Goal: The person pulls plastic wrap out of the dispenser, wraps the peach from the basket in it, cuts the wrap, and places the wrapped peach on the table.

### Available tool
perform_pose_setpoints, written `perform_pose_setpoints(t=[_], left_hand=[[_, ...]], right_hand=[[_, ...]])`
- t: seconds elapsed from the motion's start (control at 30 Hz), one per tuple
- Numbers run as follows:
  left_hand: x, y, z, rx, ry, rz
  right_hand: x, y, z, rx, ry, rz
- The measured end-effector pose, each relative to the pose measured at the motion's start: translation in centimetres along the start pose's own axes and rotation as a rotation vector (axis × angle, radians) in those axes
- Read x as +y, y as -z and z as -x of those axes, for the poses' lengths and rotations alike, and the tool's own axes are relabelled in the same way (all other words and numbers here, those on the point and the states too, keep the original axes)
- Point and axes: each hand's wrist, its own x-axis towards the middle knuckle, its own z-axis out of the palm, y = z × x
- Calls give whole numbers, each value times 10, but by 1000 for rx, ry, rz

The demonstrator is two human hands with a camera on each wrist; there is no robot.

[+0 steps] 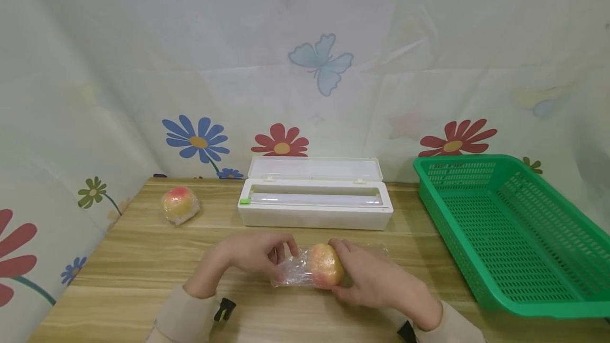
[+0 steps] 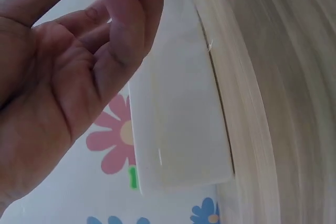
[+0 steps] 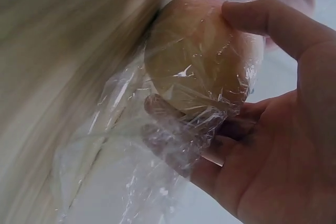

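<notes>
In the head view a yellow-and-red peach lies on its side at the front middle of the table, with clear plastic wrap around it and stretching to the left. My right hand grips the peach from the right. The right wrist view shows the thumb on one side of the peach and the fingers on the other, behind loose plastic wrap. At the left end of the wrap, my left hand pinches the film with bent fingers; in the left wrist view its fingertips are partly cut off at the top.
Behind the hands stands a white cling film dispenser, its lid raised and a film roll inside. Another wrapped peach sits at the back left. A green plastic basket occupies the right side. A flowered curtain hangs behind the table.
</notes>
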Motion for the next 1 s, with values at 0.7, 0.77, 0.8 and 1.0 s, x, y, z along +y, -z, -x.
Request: perform_pose_setpoints(t=[0.7,0.77,0.8,1.0], left_hand=[[-32,14,0,54,-96,29],[-32,17,2,94,-115,11],[-32,18,3,116,-123,8],[-11,19,6,220,-203,-27]], right_hand=[[6,-3,0,-8,-21,-56],[6,-3,0,-12,-36,-68],[5,-3,0,-13,-42,-75],[3,-5,-3,59,-51,-60]])
